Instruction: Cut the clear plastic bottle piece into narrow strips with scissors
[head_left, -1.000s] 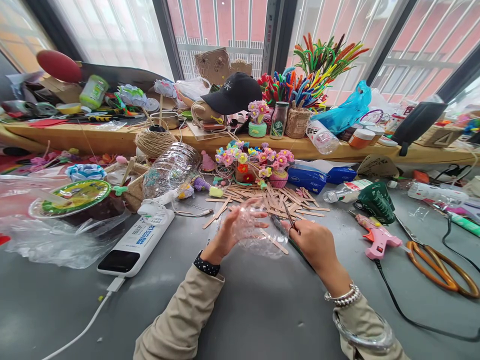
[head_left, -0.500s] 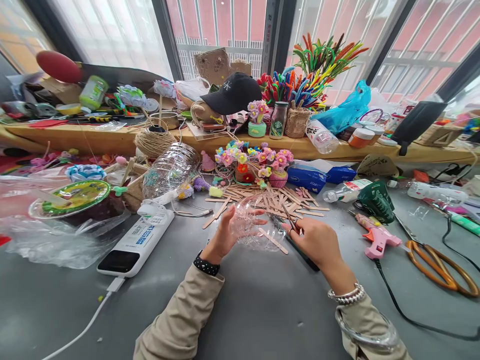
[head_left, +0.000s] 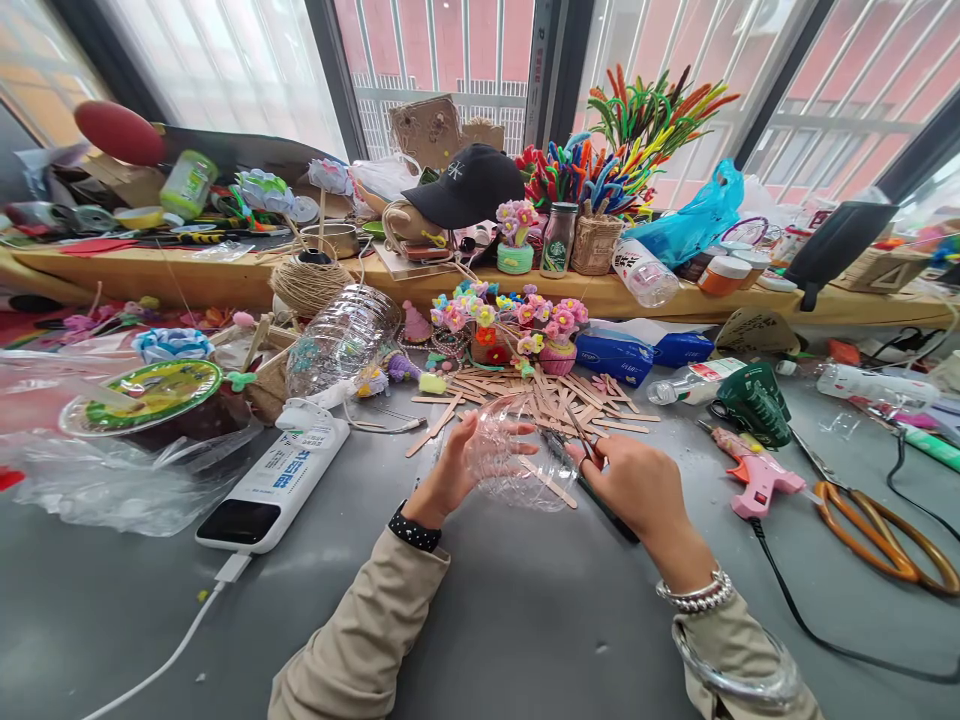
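My left hand [head_left: 461,468] is wrapped round a clear ribbed piece of plastic bottle [head_left: 517,462], held just above the grey table [head_left: 525,620]. My right hand [head_left: 637,487] grips a small pair of scissors [head_left: 581,440], whose blades point up and left at the bottle piece's right edge. A pile of wooden craft sticks [head_left: 551,400] lies directly behind both hands.
A white power bank [head_left: 274,482] with cable lies left. A pink glue gun [head_left: 754,478] and orange-handled scissors [head_left: 881,540] lie right. Behind are a clear bottle section [head_left: 341,340], twine ball [head_left: 307,282], pipe-cleaner flowers [head_left: 517,325], blue tissue packs [head_left: 637,355] and a crowded wooden shelf [head_left: 247,278].
Both hands rose and shifted slightly away from me with the bottle piece; the scissors stay at its right edge. Little has moved over the last half second.
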